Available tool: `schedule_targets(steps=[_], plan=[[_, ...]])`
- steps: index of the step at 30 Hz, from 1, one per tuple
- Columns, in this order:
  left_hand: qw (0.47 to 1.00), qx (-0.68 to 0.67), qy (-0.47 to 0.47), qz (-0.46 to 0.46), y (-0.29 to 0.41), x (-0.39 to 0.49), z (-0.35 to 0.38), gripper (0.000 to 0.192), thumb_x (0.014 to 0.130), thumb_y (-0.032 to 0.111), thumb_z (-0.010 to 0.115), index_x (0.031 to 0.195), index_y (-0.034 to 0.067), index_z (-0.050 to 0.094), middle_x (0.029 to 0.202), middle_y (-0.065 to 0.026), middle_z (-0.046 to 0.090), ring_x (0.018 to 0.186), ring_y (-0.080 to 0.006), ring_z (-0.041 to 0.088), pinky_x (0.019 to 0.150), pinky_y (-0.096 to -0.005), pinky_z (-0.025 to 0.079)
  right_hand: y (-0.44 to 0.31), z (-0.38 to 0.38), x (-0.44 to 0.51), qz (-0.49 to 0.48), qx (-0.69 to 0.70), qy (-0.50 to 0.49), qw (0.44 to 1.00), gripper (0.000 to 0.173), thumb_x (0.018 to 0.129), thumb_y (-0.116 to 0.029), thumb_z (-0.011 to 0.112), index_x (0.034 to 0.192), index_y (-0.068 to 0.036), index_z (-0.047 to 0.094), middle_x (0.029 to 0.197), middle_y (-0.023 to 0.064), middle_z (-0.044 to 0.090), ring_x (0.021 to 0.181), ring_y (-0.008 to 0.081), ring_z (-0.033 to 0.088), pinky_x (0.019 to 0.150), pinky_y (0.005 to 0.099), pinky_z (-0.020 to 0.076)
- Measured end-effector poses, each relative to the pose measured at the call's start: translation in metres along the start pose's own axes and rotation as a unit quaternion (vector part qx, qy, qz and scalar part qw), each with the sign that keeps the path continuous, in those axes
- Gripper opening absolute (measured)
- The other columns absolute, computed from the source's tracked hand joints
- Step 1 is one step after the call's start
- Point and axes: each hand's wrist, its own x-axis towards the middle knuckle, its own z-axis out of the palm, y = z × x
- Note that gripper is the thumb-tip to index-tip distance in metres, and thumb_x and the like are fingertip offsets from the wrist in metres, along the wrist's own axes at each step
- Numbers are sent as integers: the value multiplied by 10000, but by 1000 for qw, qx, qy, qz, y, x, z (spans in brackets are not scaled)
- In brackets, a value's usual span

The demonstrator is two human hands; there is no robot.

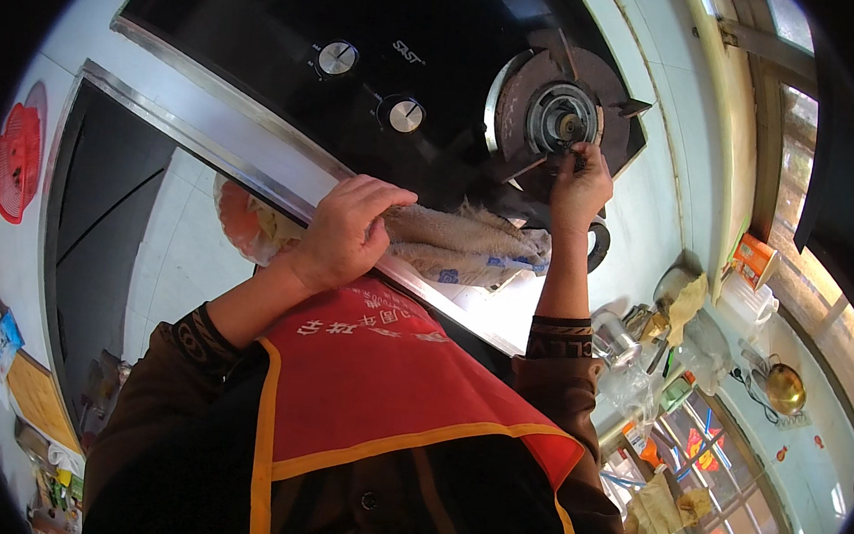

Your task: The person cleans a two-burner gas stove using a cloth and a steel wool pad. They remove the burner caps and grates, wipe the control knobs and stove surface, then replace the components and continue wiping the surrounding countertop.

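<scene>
My right hand (584, 187) is at the near side of the right burner (565, 120) of a black glass gas hob (264, 36), its fingers closed on a small dark object (577, 160), possibly a scouring pad or a burner part. The burner's rings lie exposed inside a brown pan support (514, 112). My left hand (347, 227) rests at the counter's front edge with bent fingers, beside a crumpled beige cloth (459, 243) with blue marks. Whether the left hand touches the cloth is hard to tell. Two silver knobs (406, 115) sit on the hob.
A red plastic basket (17, 163) is at the far left. Clear jars, bags and utensils crowd the counter (629, 230) at the right, near a window. A bag-lined container (239, 218) stands below the counter edge. A black ring-shaped thing (600, 248) lies beside my right forearm.
</scene>
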Motion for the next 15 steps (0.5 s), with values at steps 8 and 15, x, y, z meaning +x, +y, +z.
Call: schedule_targets(steps=[8, 15], plan=[[1000, -3, -2, 1, 1, 0, -1, 389, 747, -44, 552, 1120, 29, 636, 1041, -137, 662, 952, -320, 608, 868, -404, 499, 12, 6, -9, 170, 146, -31, 974, 179, 859, -106, 712, 992, 14, 696, 792, 137, 703, 692, 188, 673, 661, 325, 515], [1000, 1, 0, 10, 0, 2, -1, 386, 735, -46, 549, 1105, 26, 636, 1033, -138, 662, 937, -326, 609, 852, -408, 503, 2, 9, -4, 100, 7, -29, 995, 224, 863, -114, 730, 1017, 46, 700, 728, 112, 698, 637, 148, 667, 603, 288, 510]])
